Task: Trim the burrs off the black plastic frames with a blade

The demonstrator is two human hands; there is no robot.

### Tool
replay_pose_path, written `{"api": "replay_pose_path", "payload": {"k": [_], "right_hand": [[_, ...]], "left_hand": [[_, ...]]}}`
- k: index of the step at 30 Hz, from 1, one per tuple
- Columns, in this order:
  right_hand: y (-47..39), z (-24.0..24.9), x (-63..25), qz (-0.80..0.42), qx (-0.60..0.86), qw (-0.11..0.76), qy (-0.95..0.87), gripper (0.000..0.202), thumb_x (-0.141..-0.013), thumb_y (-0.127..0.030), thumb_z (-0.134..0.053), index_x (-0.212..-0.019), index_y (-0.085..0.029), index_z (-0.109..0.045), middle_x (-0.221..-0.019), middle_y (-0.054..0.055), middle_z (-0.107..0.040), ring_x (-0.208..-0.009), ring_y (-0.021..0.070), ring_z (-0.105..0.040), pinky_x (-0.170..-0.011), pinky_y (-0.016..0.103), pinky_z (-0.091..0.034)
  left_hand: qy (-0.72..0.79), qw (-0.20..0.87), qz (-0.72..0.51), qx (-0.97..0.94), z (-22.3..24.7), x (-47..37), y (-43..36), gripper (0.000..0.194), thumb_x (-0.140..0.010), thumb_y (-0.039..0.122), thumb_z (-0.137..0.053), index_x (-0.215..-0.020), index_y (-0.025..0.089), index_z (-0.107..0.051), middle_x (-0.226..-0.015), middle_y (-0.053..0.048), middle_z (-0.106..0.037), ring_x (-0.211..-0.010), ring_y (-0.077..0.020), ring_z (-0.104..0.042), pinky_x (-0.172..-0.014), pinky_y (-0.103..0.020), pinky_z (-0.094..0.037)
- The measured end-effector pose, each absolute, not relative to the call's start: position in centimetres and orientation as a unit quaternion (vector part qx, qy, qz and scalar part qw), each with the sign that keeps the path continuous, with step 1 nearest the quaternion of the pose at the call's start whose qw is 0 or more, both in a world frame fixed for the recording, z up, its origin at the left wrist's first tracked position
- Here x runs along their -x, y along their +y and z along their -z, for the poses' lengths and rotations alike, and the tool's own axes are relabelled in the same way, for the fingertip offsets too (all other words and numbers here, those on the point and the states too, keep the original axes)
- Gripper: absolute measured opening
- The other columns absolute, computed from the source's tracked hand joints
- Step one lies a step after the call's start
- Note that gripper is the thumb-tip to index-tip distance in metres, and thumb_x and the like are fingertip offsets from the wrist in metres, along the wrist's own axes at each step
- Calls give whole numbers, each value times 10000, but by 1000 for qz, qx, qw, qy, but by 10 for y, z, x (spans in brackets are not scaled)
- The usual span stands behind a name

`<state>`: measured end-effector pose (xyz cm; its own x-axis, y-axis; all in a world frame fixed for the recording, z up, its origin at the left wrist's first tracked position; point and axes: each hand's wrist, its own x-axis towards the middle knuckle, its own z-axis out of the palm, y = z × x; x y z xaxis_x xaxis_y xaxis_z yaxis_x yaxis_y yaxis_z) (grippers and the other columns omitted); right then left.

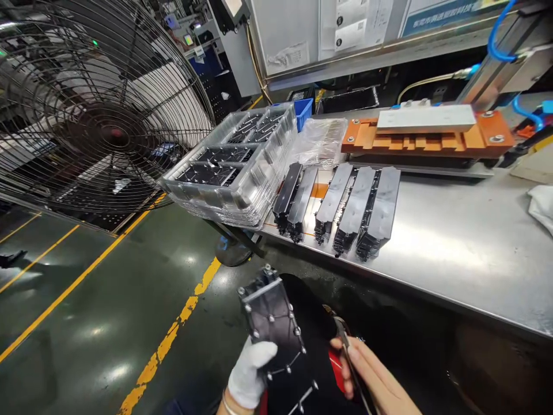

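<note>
My left hand (250, 372), in a white glove, grips a black moulded plastic part (272, 314) by its lower edge. Shiny round bosses and thin ribs run along the part, which is tilted upright over my lap. To the right, my bare right hand (367, 369) has its fingers closed around a slim dark metal hand tool (342, 334); its exact kind is unclear. The tool points up and left, apart from the part. On the bench edge beyond stands a row of several similar black plastic parts (330, 202).
A steel bench (453, 253) spans the right side, bearing an orange fixture (423, 141) with a metal block. Stacked clear plastic trays (254, 190) holding black parts sit at its left end, beside plastic bags (319, 141) and a blue bin (303, 112). A large caged fan (108, 115) stands left.
</note>
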<state>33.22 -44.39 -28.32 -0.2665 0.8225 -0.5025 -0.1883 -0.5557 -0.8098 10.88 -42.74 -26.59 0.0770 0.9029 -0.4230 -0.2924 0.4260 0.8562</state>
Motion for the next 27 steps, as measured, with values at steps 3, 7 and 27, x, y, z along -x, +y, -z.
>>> {"api": "replay_pose_path", "payload": {"k": [3,7,27], "right_hand": [[-433,288,-351,-641,534,331,-440,484,-957,-631,-432,-1242,-291,-627,-1037,59,-683,-972,246,-660,-938,399,-520],[-419,272,-358,-608,523,307,-513,404,-1005,-563,-367,-1207,-295,-592,-1210,49,-653,-1165,240,-593,-1060,398,-434],[-410,261,-350,-417,482,299,-710,499,-1003,-594,-386,-660,-231,-391,-631,-53,-459,-555,117,-474,-530,247,-349]], "left_hand": [[570,556,-429,-427,268,-115,-433,747,-636,319,-817,-1350,280,-601,-1396,-114,-574,-1358,-392,-431,-1198,-506,-232],[602,307,-303,-672,277,-109,-449,867,-599,166,-772,-1402,381,-525,-1389,-122,-567,-1247,-419,-540,-1068,-558,-411],[602,103,-228,-759,288,-119,-468,785,-666,155,-582,-1434,263,-456,-1335,-132,-514,-1192,-319,-555,-971,-487,-512]]}}
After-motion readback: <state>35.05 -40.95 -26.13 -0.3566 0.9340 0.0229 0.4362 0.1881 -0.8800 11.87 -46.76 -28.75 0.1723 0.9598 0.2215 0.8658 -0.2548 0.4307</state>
